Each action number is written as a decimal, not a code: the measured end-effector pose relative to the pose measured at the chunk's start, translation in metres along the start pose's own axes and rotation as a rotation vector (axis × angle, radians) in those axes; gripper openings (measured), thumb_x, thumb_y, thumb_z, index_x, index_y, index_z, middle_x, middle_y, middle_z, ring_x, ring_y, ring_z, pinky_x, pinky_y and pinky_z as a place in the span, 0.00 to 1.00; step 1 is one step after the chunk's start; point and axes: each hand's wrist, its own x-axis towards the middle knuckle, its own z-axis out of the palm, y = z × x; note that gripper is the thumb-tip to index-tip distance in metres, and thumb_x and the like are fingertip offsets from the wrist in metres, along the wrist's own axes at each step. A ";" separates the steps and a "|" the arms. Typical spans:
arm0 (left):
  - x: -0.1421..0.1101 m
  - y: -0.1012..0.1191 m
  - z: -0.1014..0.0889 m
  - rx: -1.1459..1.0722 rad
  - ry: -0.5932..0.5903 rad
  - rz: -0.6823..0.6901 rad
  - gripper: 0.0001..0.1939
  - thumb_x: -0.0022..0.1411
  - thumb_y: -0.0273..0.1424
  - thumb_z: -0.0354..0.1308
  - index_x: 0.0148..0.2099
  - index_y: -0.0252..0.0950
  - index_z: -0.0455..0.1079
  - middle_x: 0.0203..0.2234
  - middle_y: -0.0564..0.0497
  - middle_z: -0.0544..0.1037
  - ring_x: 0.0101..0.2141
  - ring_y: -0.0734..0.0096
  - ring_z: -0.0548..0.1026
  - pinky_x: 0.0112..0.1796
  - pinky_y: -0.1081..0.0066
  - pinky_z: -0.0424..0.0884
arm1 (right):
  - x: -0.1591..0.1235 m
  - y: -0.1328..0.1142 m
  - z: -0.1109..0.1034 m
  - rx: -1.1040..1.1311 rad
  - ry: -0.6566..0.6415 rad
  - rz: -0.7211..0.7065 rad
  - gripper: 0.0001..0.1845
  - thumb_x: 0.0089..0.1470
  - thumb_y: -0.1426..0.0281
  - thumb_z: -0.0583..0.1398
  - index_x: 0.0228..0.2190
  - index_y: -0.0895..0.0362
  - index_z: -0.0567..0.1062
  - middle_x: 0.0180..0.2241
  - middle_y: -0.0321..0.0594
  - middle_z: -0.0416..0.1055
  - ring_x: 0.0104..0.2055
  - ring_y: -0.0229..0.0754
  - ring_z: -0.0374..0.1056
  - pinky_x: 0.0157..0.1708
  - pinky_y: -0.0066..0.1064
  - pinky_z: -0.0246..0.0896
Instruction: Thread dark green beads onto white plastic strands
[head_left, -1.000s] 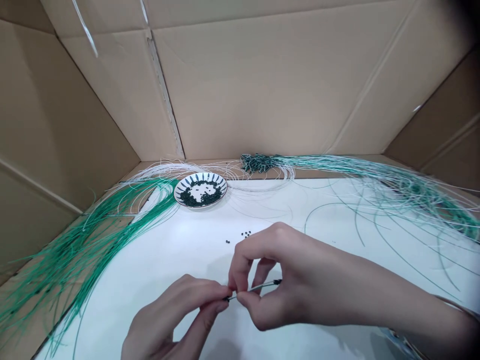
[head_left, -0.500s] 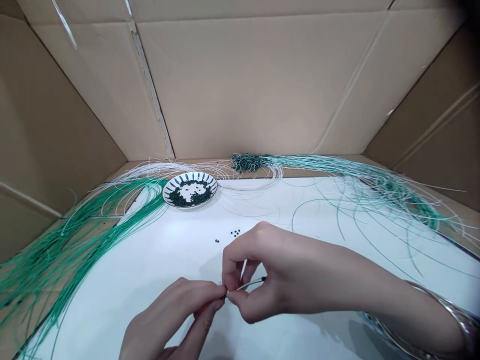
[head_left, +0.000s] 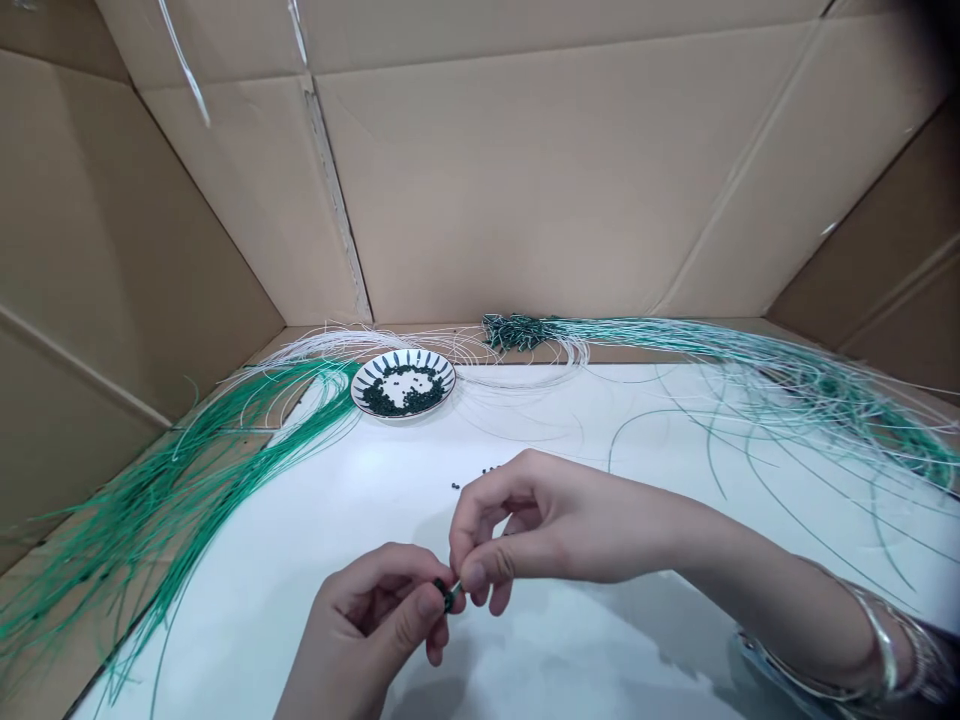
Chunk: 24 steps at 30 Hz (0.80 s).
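Note:
My left hand [head_left: 367, 620] is closed, its thumb and forefinger pinching a small dark green beaded piece [head_left: 448, 596]. Close against it, my right hand [head_left: 540, 520] pinches a short pale strand [head_left: 457, 588] that runs from that piece; the fingertips of both hands nearly touch. How the strand passes through the piece is too small to make out. Beyond the hands, a few loose dark beads [head_left: 456, 486] lie on the white table, some partly behind my right knuckles. A striped oval dish [head_left: 363, 378] farther back holds many more dark green beads [head_left: 386, 402].
Long green strands [head_left: 217, 510] spread along the left, with white strands [head_left: 322, 342] behind them. A bundle with a dark knotted end [head_left: 517, 332] stretches along the back to the right. Cardboard walls [head_left: 555, 180] enclose the table [head_left: 300, 560]. Bracelets [head_left: 889, 640] circle my right wrist.
The view has shifted slightly left. My left hand has turned so its thumb and the dark piece show more. My right thumb has lifted, and the looped strand beside it is no longer visible.

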 end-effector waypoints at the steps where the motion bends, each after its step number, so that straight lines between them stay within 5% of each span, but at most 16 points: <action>1: 0.000 0.000 0.001 -0.024 0.002 -0.001 0.20 0.34 0.48 0.79 0.21 0.38 0.81 0.15 0.55 0.75 0.17 0.81 0.69 0.21 0.82 0.66 | 0.002 0.002 0.001 0.048 -0.010 0.004 0.20 0.48 0.57 0.72 0.29 0.61 0.76 0.29 0.34 0.75 0.30 0.32 0.72 0.34 0.24 0.70; 9: 0.000 -0.002 -0.001 -0.094 0.005 0.051 0.19 0.35 0.46 0.80 0.22 0.37 0.81 0.15 0.54 0.76 0.17 0.81 0.70 0.21 0.83 0.67 | 0.011 0.010 0.004 0.226 -0.054 -0.008 0.22 0.44 0.57 0.74 0.28 0.62 0.76 0.27 0.33 0.75 0.28 0.30 0.74 0.32 0.23 0.75; 16: 0.010 -0.010 -0.019 -0.081 -0.137 0.105 0.12 0.46 0.42 0.77 0.27 0.40 0.84 0.17 0.52 0.79 0.18 0.79 0.73 0.21 0.82 0.70 | 0.005 0.004 0.005 0.206 -0.022 -0.064 0.19 0.47 0.60 0.74 0.27 0.62 0.75 0.27 0.33 0.74 0.28 0.31 0.72 0.31 0.23 0.73; 24: 0.001 -0.002 0.002 -0.189 0.162 0.090 0.19 0.31 0.42 0.82 0.22 0.38 0.81 0.16 0.55 0.79 0.17 0.82 0.71 0.22 0.83 0.68 | -0.002 0.000 0.018 -0.042 0.196 -0.117 0.09 0.46 0.80 0.68 0.26 0.58 0.74 0.28 0.33 0.76 0.32 0.36 0.72 0.32 0.25 0.65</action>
